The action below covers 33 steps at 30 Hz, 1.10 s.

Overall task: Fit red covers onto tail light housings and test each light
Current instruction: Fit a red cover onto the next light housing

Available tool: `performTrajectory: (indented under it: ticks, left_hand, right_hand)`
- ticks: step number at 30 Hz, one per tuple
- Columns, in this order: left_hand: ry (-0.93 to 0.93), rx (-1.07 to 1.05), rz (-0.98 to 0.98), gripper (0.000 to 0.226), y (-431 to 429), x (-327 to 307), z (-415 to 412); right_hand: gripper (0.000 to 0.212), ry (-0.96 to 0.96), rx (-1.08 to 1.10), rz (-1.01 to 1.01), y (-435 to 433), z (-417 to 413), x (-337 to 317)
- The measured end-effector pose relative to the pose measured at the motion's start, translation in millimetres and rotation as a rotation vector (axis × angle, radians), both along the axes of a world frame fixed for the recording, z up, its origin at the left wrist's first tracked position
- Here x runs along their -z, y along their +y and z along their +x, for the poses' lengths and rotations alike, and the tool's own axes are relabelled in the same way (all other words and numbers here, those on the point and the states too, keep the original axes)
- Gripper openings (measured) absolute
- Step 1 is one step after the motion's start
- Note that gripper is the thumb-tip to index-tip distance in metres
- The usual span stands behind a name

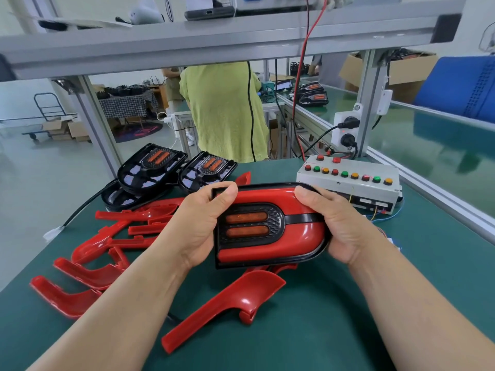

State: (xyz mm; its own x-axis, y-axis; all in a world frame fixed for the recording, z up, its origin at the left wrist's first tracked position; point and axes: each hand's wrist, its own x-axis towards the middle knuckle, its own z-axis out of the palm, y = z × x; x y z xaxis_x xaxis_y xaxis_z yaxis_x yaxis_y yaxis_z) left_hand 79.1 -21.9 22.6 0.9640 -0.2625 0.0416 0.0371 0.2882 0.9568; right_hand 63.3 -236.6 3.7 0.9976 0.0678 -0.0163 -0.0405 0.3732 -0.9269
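We hold the tail light housing [270,264] just above the green tabletop [361,303], mid-scene, with its red cover [267,195] lying on its face. Our left hand [201,223] has its grip closed round the squared left end. Our right hand [340,223] wraps the rounded right end, thumb on the cover's top edge.

We judge the assembly light and stiff, a hard plastic shell. The glossy cover looks slippery and may mark or crack at its edges, so the ends and black rim are the places to hold.

On the button box [348,183] at far right, the small labels are too blurred to read, and we see no brand.
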Motion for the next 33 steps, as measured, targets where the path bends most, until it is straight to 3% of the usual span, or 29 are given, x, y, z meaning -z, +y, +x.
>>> performTrajectory:
  ticks: [4,9,13,17,21,26,30,33]
  left_hand:
    - [0.020,0.019,-0.009,0.016,-1,0,0]
    - [0.023,-0.066,-0.046,0.037,-5,2,-2]
    - [-0.031,-0.181,-0.050,0.015,-15,6,-3]
    - [-0.020,-0.172,-0.068,0.017,-17,7,-2]
    - [0.027,-0.133,-0.037,0.035,-11,6,2]
    - [0.062,-0.150,0.026,0.048,-6,8,6]
    - [-0.210,-0.244,0.350,0.050,-4,10,7]
    - [-0.705,-0.421,0.884,0.054,-6,9,2]
  right_hand:
    - [0.044,-0.020,0.002,-0.010,0,1,1]
    - [0.033,-0.054,0.025,-0.016,2,0,0]
    - [0.025,-0.068,0.118,-0.025,5,2,0]
    - [0.032,-0.056,0.119,-0.047,4,4,1]
    - [0.063,-0.029,0.046,-0.068,1,4,2]
    - [0.051,-0.068,-0.059,-0.040,-8,3,4]
    - [0.035,-0.069,-0.011,-0.040,-5,7,5]
    - [0.038,-0.064,0.044,-0.063,-2,8,3]
